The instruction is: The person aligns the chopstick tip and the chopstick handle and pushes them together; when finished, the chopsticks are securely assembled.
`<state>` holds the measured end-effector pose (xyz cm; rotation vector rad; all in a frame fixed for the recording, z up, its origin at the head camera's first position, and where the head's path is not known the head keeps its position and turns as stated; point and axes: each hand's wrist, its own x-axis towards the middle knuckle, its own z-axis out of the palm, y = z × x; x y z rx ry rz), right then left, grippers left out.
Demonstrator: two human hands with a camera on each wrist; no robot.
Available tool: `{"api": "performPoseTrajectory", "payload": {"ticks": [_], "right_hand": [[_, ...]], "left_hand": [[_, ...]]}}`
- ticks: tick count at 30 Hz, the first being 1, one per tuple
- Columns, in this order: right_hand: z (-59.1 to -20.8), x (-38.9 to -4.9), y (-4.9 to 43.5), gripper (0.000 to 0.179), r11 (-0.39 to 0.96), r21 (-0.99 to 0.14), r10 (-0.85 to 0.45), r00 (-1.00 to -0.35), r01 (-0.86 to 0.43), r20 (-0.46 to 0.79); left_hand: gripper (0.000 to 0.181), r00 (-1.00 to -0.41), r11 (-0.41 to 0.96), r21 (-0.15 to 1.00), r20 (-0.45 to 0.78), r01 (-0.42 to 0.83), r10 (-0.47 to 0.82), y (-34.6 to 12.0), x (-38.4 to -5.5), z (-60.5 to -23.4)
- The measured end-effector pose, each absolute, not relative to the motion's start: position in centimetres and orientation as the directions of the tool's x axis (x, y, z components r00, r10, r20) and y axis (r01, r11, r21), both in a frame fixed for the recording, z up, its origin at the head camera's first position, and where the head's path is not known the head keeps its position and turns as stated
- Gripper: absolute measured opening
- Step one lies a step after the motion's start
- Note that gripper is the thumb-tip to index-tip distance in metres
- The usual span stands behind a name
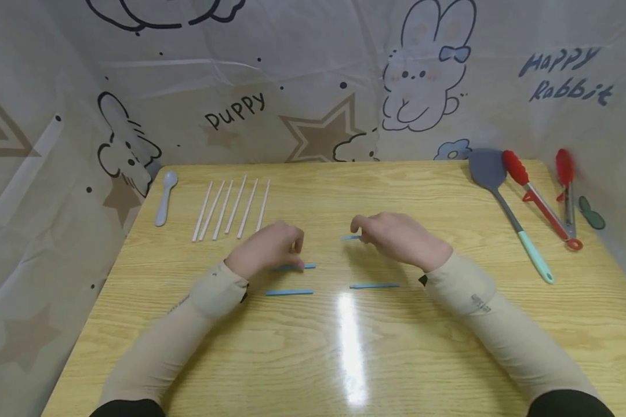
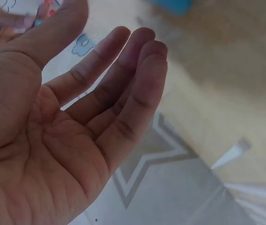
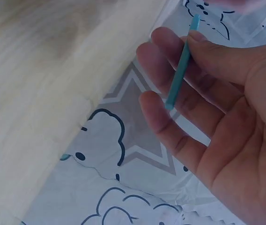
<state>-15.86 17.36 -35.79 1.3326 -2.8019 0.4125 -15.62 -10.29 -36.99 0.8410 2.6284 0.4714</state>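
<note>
My right hand (image 1: pixel 404 238) pinches a short blue stick (image 3: pixel 180 70) between thumb and fingertips, raised above the table. In the head view most of that stick is hidden behind the fingers. My left hand (image 1: pixel 268 249) hovers over another blue stick (image 1: pixel 310 266) on the table, which it partly covers. The left wrist view shows its thumb apart from loosely bent fingers (image 2: pixel 142 93), with nothing between them. Nearer to me lie two more blue sticks, one on the left (image 1: pixel 289 292) and one on the right (image 1: pixel 374 285), both roughly level.
Several white sticks (image 1: pixel 229 208) lie in a slanted row at the back left, beside a grey spoon (image 1: pixel 166 198). To the right are a spatula (image 1: pixel 511 211), red-handled tongs (image 1: pixel 542 200) and a second red-tipped tool (image 1: pixel 566 185). A printed cloth (image 1: pixel 313 75) rises behind the table (image 1: pixel 422 353).
</note>
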Motion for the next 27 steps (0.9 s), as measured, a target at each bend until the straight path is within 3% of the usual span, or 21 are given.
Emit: {"api": "performPoseTrajectory", "payload": {"ticks": [7,21,27], "right_hand": [[-35.1,-16.2,17.4,0.013,0.610,-0.222,-0.756,-0.643,-0.761,0.124],[-34.4,-16.1,17.3,0.010,0.625,-0.198,-0.747,-0.653,-0.755,0.129],[-34.2,-16.2,17.3,0.010,0.626,-0.204,-0.742,-0.655,-0.753,0.140]], "left_hand": [[0.025,-0.746,0.750,0.392,-0.200,0.533,0.635,-9.8,-14.8,-37.6],[0.009,-0.765,0.787,0.235,-0.196,0.570,0.613,-9.8,-14.2,-37.5],[0.015,-0.761,0.756,0.203,-0.067,0.622,0.645,-10.3,-14.2,-36.5]]}}
